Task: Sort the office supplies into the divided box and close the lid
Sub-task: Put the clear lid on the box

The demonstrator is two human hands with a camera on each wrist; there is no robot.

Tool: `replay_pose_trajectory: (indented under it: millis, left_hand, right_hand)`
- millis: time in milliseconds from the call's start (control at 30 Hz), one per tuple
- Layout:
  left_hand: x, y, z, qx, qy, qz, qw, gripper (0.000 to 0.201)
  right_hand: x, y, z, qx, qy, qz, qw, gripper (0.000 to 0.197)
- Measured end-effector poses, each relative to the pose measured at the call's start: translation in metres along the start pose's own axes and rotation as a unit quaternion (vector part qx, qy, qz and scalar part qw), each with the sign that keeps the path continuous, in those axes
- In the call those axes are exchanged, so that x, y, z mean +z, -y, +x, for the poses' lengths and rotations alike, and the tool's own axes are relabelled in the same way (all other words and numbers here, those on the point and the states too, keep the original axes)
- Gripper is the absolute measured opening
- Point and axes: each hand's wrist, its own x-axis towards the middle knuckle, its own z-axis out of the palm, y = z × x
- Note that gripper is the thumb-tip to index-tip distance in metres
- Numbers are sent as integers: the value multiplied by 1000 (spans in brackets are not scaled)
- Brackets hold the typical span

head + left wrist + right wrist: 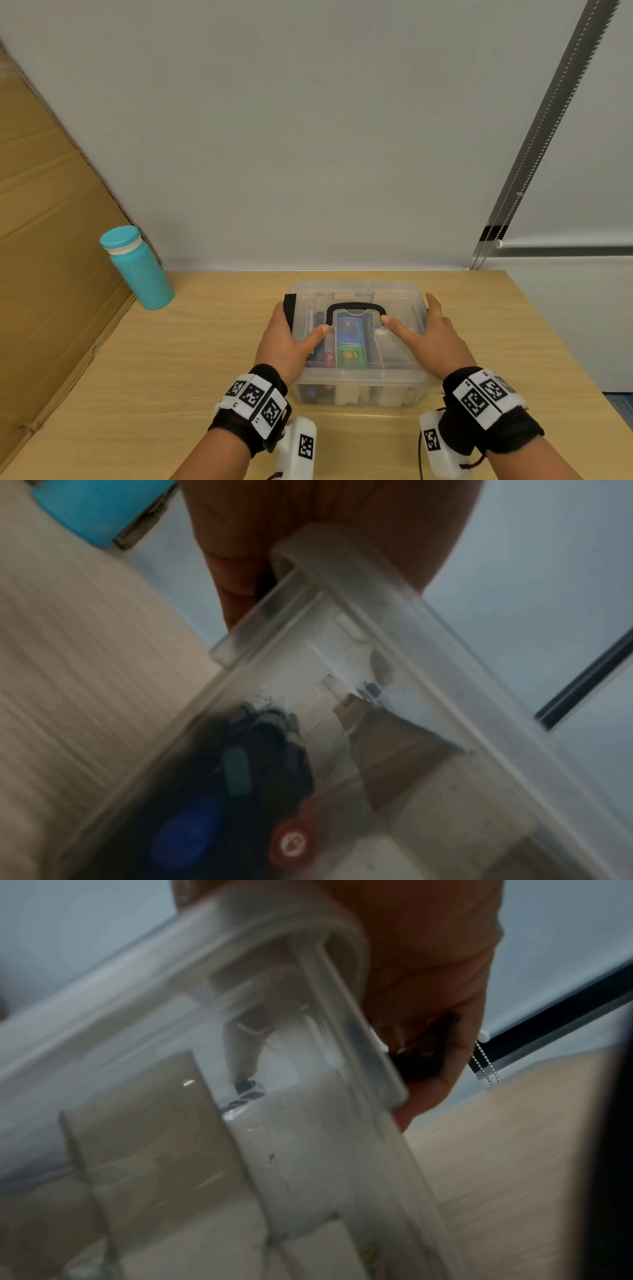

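Box (359, 380) of clear, smooth plastic is sitting on the pale wood-grain table (171, 359) right in front of me, rectangular with rounded corners, its lid (404, 301) down on top. I am seeing pens and coloured supplies blurred through the walls. My left hand (287, 342) is gripping the lid's left edge, thumb lying on top, fingers curling over the black latch (289, 308). My right hand (435, 339) is doing the same on the right edge, thumb on the lid, fingers wrapping down the side over a black clip (424, 1053). A black arched handle (356, 306) is lying flat between my thumbs. Farther left, a matte teal bottle (140, 267) is standing by the cardboard (51, 222).
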Motion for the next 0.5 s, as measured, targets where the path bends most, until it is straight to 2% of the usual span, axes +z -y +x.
replay_pose_trajectory:
  millis: [67,167,233,300,400,500]
  left_hand:
    - [1,1,-1,8,-8,6,1000,65]
    - [1,1,-2,7,-6,10,1000,71]
    - [0,-2,-3,-7,-3,-16,1000,71]
    - [-1,-4,-4,-21,3,-44,999,73]
    - [-1,-3,-3,-21,8,-66,998,74]
    - [1,0,-1,-22,4,-79,997,75]
  right_hand:
    - [-2,4,-4,-3,-14,-76,997,108]
    - [-4,9,-9,-31,-71,-207,975,107]
    - [-3,10,-9,-48,-105,-232,966,108]
    - [0,8,-8,-47,-108,-206,971,107]
    - [4,2,-7,-42,-78,-103,991,102]
    - [5,-1,-8,-49,-77,-44,995,101]
